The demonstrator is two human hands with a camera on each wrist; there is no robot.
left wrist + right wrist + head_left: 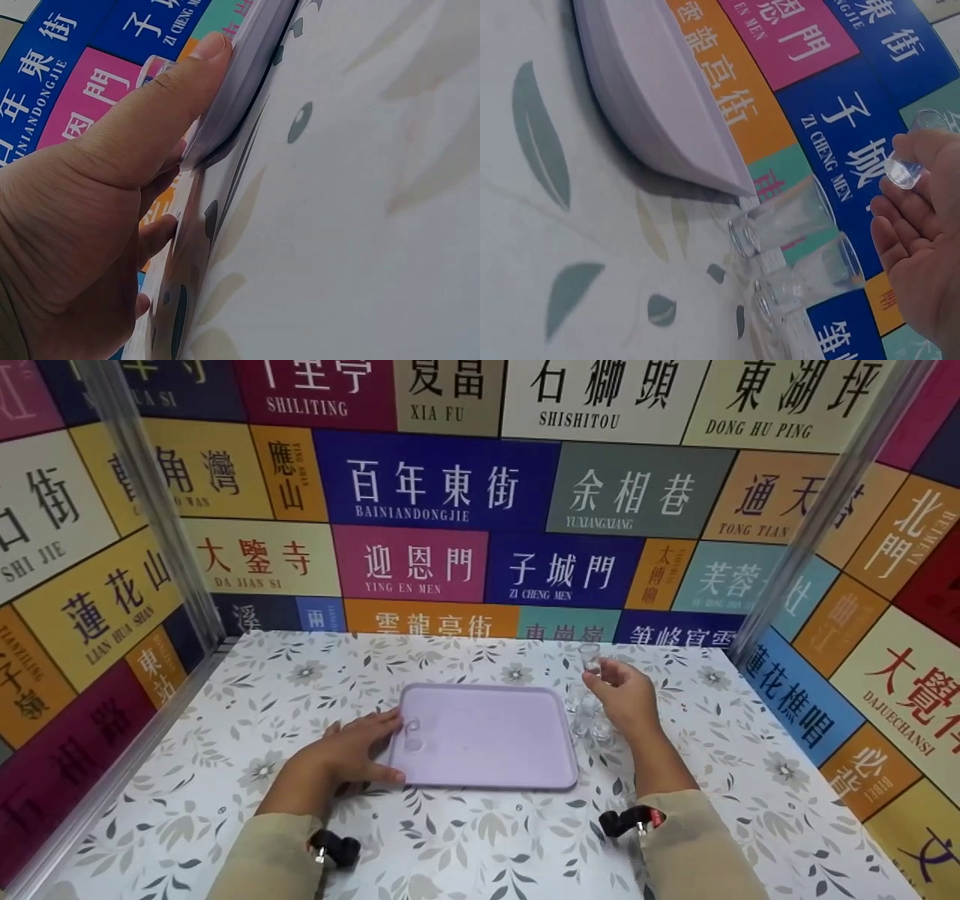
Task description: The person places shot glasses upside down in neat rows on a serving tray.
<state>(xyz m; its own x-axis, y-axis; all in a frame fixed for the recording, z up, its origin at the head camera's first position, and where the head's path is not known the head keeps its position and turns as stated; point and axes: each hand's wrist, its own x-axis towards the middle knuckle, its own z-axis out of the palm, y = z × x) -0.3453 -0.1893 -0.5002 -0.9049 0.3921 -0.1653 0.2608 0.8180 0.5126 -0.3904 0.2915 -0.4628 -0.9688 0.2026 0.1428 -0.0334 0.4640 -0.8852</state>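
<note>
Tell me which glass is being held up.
The glass pinched in the right hand, above the table; one other glass stands on the tray, the remaining glasses beside it.

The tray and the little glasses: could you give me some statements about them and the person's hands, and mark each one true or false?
1. The left hand touches the left edge of the tray. True.
2. The right hand is empty. False: the right hand holds a small clear glass.
3. A clear glass on the tray sits near its left edge. True.
4. The tray is bright red. False: it is pale purple.
5. The standing glasses beside the tray are on its right. True.
6. The wall behind is plain white. False: the wall has coloured panels with lettering.
</note>
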